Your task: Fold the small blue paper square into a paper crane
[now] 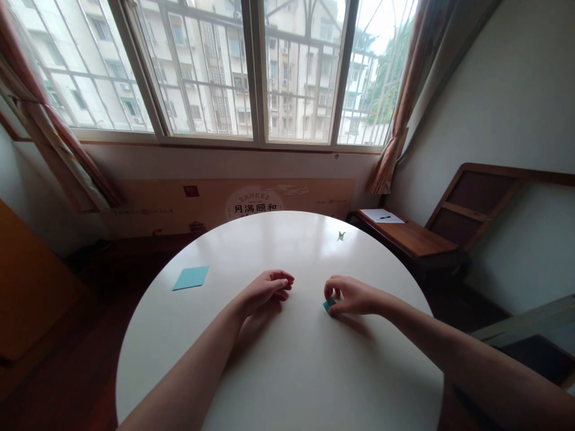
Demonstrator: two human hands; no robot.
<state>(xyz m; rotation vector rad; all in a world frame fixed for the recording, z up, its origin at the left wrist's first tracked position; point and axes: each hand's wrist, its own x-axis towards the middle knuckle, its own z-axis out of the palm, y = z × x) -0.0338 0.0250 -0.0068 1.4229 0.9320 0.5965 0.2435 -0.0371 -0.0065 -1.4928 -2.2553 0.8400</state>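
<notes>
A small folded piece of teal paper [327,306] is pinched between the thumb and fingers of my right hand [353,294], just over the white round table [287,371]. Part of the paper is covered by the fingertips. To its left, my left hand [268,284] holds nothing; its fingers are loosely curved and a little apart, pointing toward the right hand. A flat square sheet of light blue paper [191,278] lies on the left part of the tabletop. Near the far edge sits a tiny green figure [341,236], too small to make out well.
Behind the table on the right, a wooden bench [415,237] carries white sheets [381,216] with a dark pen on them. A large printed board [215,200] stands beneath the barred window [296,78]. Curtains [390,155] hang at both sides.
</notes>
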